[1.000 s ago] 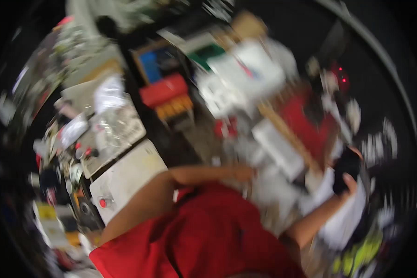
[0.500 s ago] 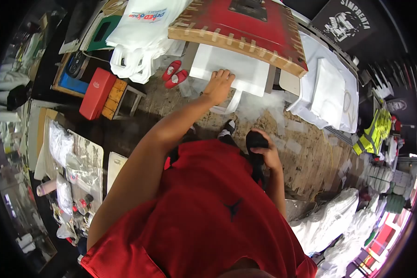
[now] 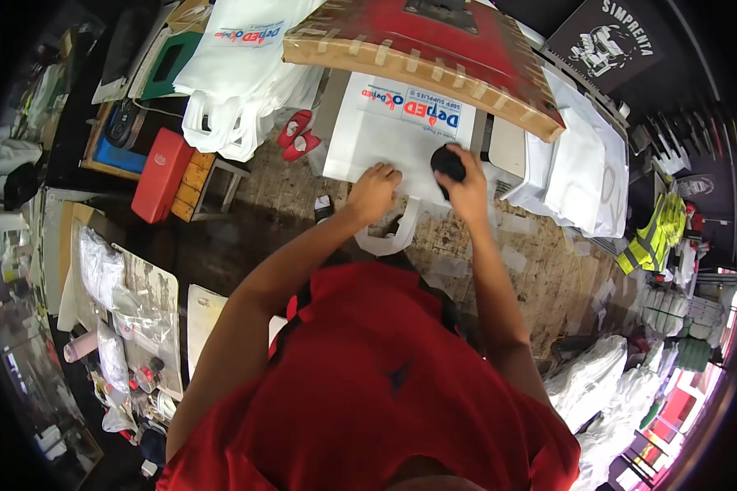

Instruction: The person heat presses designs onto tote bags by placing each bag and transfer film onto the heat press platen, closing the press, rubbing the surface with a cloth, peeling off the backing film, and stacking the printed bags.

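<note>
A white bag [image 3: 360, 147] with blue and red lettering lies flat on a board under a raised, wood-framed screen [image 3: 418, 61]. Its loop handle [image 3: 389, 244] hangs over the near edge toward me. My left hand [image 3: 374, 194] is closed at the bag's near edge beside the handle, fingers curled over the fabric. A black rounded pad [image 3: 447, 168] is gripped in my right hand [image 3: 467, 188], over the bag's near right corner. The pad's exact kind is unclear, and the far end of the bag is hidden under the screen frame.
Printed white bags [image 3: 229, 82] are piled at the left, near red slippers [image 3: 297, 135] and a red box [image 3: 162, 174] on a wooden stool. More white bags [image 3: 577, 172] lie stacked at the right. A yellow safety vest [image 3: 657, 235] hangs further right.
Lettering now shows on the bag, which looked plain before. My right hand has brought the black pad up from beside my leg to the bag. My left hand has drawn back toward me.
</note>
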`<state>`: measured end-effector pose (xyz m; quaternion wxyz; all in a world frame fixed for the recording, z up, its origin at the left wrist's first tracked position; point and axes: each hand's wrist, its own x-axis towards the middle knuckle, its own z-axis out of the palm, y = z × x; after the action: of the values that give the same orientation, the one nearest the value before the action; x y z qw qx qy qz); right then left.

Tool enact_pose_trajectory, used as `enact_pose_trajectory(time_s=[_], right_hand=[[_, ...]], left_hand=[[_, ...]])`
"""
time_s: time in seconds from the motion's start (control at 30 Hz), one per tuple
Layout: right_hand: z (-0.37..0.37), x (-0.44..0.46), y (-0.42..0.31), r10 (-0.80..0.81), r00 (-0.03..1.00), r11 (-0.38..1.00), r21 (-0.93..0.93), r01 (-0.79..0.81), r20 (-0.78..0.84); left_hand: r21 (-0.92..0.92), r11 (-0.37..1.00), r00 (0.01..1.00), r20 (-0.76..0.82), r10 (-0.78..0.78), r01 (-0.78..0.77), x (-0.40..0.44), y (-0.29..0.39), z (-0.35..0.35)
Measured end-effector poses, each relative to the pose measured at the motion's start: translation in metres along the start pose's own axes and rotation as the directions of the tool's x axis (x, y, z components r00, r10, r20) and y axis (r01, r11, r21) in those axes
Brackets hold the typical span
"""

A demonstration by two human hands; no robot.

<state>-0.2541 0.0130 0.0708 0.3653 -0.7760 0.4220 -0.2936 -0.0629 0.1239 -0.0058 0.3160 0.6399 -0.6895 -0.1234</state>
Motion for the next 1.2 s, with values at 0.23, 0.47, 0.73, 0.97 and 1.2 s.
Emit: enact_pose_trajectory(time_s=[0.23, 0.47, 0.73, 0.97, 1.2], right_hand=[[0.043, 0.123, 0.046, -0.304, 0.951, 0.812, -0.537, 0.228, -0.055], [0.084, 0.149, 0.072, -0.320, 0.947, 0.735, -0.637, 0.231, -0.025], [0.200, 0.176, -0.001, -0.363, 0.924, 0.723, -0.589, 0.362, 0.122], [0.233, 0.210, -0.014, -0.335, 0.937, 0.742, -0.584, 0.328, 0.100], [0.220, 0.166, -0.019, -0.382, 0.914, 0.720, -0.575, 0.389, 0.139]], left_hand=[[-0.238, 0.964, 0.984, 0.157, -0.082, 0.119, -0.001, -0.011, -0.011], [-0.474, 0.767, 0.891, 0.355, -0.283, 0.432, -0.024, -0.064, -0.048], [-0.606, 0.643, 0.881, 0.376, -0.287, 0.468, 0.024, -0.071, -0.072], [-0.448, 0.788, 0.775, 0.629, -0.058, 0.422, 0.039, -0.067, -0.076], [-0.441, 0.788, 0.721, 0.693, -0.004, 0.428, 0.011, -0.086, -0.089]])
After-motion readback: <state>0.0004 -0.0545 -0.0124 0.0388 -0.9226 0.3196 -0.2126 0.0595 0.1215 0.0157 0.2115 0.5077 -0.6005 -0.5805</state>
